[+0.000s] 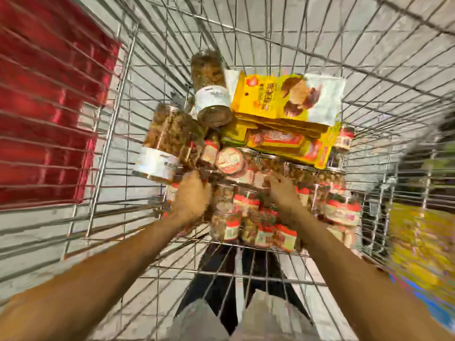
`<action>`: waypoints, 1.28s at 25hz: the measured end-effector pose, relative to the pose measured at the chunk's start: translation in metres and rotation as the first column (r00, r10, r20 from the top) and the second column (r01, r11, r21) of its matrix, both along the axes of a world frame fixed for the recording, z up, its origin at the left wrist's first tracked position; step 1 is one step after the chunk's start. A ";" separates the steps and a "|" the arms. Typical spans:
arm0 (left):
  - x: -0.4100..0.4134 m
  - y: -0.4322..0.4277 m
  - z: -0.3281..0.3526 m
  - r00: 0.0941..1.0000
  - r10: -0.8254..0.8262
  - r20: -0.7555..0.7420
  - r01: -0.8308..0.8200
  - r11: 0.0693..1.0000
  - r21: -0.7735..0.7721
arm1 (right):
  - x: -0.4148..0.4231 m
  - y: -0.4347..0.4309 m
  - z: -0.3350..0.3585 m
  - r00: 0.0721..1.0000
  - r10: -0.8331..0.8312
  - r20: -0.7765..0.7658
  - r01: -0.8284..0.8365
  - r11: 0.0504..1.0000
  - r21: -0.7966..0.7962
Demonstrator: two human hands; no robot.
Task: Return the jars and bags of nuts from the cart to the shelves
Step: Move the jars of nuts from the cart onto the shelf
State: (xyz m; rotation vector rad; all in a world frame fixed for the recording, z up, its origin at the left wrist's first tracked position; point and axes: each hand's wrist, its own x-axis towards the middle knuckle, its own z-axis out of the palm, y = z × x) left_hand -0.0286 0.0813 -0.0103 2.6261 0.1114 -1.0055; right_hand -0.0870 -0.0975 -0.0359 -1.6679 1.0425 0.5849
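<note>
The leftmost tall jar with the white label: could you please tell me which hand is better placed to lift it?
Left, probably. The left hand lies right beside that jar, while the right hand is among the red-labelled jars farther across.

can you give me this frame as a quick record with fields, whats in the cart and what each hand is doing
container: wire cart, seen from above
far side: yellow bags stacked on top of the pile
far left: tall jars lying on the pile
near side: small jars with red labels, heaped
left hand: down among the jars, grip too blurred to tell
right hand: down among the small jars, grip too blurred to tell
</note>
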 end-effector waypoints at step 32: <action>-0.091 -0.019 -0.102 0.887 0.361 -0.289 -0.430 0.874 -0.228 | 0.005 -0.063 -0.087 0.840 -0.506 -0.197 0.525 0.667 0.529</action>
